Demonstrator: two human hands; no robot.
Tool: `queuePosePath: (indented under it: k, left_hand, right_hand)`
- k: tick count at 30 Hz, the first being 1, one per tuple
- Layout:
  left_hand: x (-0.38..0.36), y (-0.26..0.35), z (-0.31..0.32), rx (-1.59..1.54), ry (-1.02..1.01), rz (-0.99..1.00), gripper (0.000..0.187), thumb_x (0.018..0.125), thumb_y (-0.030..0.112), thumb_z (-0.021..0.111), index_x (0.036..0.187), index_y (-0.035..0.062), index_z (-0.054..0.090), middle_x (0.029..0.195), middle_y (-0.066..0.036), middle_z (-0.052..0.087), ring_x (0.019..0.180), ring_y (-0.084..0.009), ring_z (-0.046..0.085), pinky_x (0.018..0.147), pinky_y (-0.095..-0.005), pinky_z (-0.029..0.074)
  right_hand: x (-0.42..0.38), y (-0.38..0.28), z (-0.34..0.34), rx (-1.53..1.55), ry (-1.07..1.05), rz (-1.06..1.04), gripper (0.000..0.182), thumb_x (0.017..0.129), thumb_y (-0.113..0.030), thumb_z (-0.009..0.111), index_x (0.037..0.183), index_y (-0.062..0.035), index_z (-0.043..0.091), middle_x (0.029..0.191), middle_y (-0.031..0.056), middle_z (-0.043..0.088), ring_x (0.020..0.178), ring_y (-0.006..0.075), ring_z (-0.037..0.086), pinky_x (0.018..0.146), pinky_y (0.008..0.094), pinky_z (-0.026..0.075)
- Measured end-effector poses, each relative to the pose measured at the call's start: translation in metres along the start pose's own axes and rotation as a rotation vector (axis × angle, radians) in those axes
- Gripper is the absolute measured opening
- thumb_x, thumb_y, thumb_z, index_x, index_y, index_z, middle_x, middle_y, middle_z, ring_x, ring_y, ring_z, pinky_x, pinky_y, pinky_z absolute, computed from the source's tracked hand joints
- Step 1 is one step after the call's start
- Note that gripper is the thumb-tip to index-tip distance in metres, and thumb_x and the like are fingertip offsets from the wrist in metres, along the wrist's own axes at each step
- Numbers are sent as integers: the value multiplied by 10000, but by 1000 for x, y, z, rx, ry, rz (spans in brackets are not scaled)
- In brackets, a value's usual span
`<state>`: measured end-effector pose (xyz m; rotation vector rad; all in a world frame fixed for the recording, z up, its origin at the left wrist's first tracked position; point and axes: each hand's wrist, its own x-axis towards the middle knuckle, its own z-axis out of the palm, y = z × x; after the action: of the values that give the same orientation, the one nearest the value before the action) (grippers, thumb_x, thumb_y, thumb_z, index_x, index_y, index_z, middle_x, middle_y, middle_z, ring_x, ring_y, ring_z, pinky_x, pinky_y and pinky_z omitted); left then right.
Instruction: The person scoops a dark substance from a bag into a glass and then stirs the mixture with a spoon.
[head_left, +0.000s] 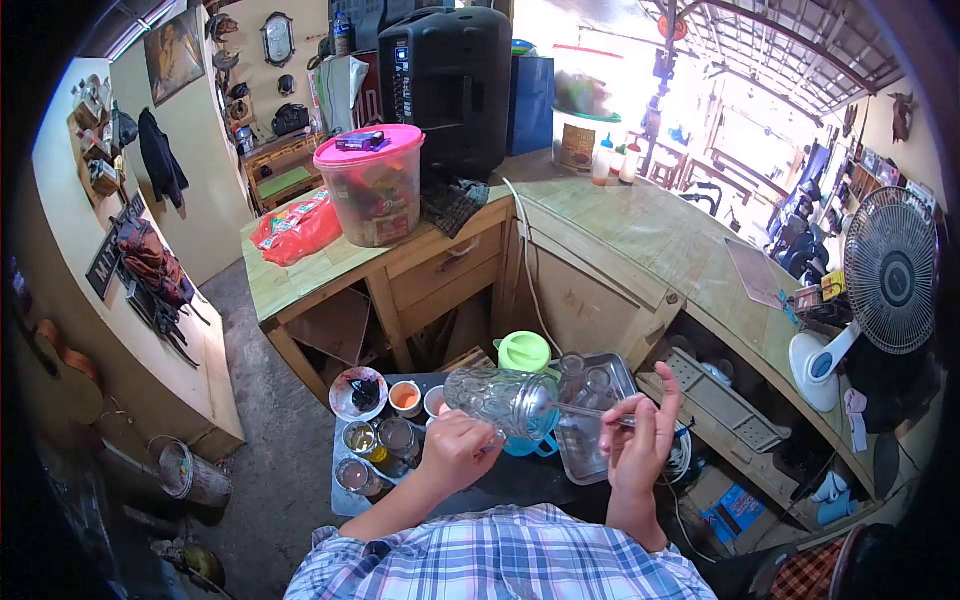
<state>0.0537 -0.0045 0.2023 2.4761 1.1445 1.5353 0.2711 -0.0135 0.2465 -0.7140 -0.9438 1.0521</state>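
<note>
My left hand (460, 450) is closed at the lower side of a clear glass jar (485, 392), seemingly on its handle. The jar lies tilted on its side in the air, its metal lid (536, 402) facing right. A thin straw-like rod (585, 410) runs from the lid to my right hand (637, 440). There the thumb and some fingers pinch the rod's end, while another finger points up. Beneath the jar is a blue vessel (535, 443), partly hidden. A light green lid (525, 350) shows just behind the jar.
A metal tray (575, 465) holds clear glass bottles (597, 385). At left stand a bowl of black pieces (359, 394), a cup of orange contents (406, 398) and a glass of yellow liquid (363, 440). A wooden counter (620, 215) with a fan (890, 270) wraps around ahead.
</note>
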Motion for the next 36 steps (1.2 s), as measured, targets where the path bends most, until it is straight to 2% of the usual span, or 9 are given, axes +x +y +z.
queuePosePath:
  k: [10, 12, 15, 19, 20, 27, 31, 35, 36]
  left_hand:
    - [-3, 7, 2, -92, 17, 7, 235, 636, 23, 753, 644, 70, 524, 557, -61, 522, 506, -250, 549, 504, -345, 433]
    - [0, 12, 3, -127, -18, 40, 241, 634, 18, 755, 634, 71, 520, 546, -61, 515, 500, -250, 542, 497, -345, 424]
    - [-2, 13, 4, -139, 11, 13, 262, 633, 23, 760, 608, 76, 505, 531, -58, 500, 494, -248, 534, 488, -341, 412]
    - [-3, 13, -2, -92, -23, -41, 282, 641, 37, 767, 590, 78, 494, 529, -59, 496, 489, -247, 528, 478, -338, 398]
    - [-1, 17, -2, -131, -18, -50, 286, 646, 40, 770, 585, 79, 493, 528, -60, 495, 487, -245, 526, 474, -339, 392]
    - [-6, 12, -6, -132, 11, -207, 298, 672, 70, 793, 585, 72, 508, 514, -62, 487, 473, -226, 502, 465, -330, 364]
    - [-5, 12, -7, -125, 19, -206, 299, 669, 82, 802, 583, 68, 516, 507, -61, 481, 459, -224, 487, 452, -330, 349]
    - [-9, 8, -10, -134, -2, -200, 295, 663, 75, 802, 579, 70, 519, 508, -62, 483, 460, -224, 490, 453, -327, 352]
    - [-9, 6, -10, -133, 1, -197, 299, 661, 76, 802, 574, 70, 516, 508, -62, 483, 460, -224, 493, 453, -327, 355]
  right_hand:
    - [-10, 15, 0, 196, 8, -220, 321, 1041, -221, 371, 1315, -61, 324, 654, 43, 522, 478, 78, 434, 438, 185, 363]
    - [-12, 33, 9, -128, -284, -225, 313, 1043, -236, 363, 1271, -22, 365, 630, 36, 510, 471, 74, 423, 430, 186, 348]
    - [-16, 24, -7, -8, -167, -298, 324, 1038, -238, 382, 1244, 11, 395, 592, 25, 489, 465, 76, 427, 418, 193, 339]
    - [-19, 11, -9, -1, -237, -419, 324, 994, -247, 519, 1083, 60, 581, 708, 99, 645, 497, 83, 512, 439, 203, 403]
    - [-21, 5, 1, -99, -272, -196, 337, 962, -258, 581, 1003, 71, 644, 794, 140, 684, 517, 92, 550, 458, 211, 436]
    - [-18, -1, -21, 124, -291, -298, 362, 912, -281, 649, 1029, 62, 651, 1015, 164, 597, 569, 142, 596, 492, 220, 459]
    - [-12, 20, -1, 14, -344, -11, 371, 872, -278, 696, 1029, 55, 650, 891, 145, 627, 570, 154, 615, 468, 219, 457]
    - [-19, 12, -14, 274, -181, -305, 357, 876, -288, 690, 1020, 39, 678, 793, 119, 646, 551, 151, 617, 446, 231, 452]
    - [-17, 3, -23, 279, -336, -238, 367, 916, -337, 635, 990, 18, 691, 736, 106, 644, 513, 141, 587, 433, 232, 432]
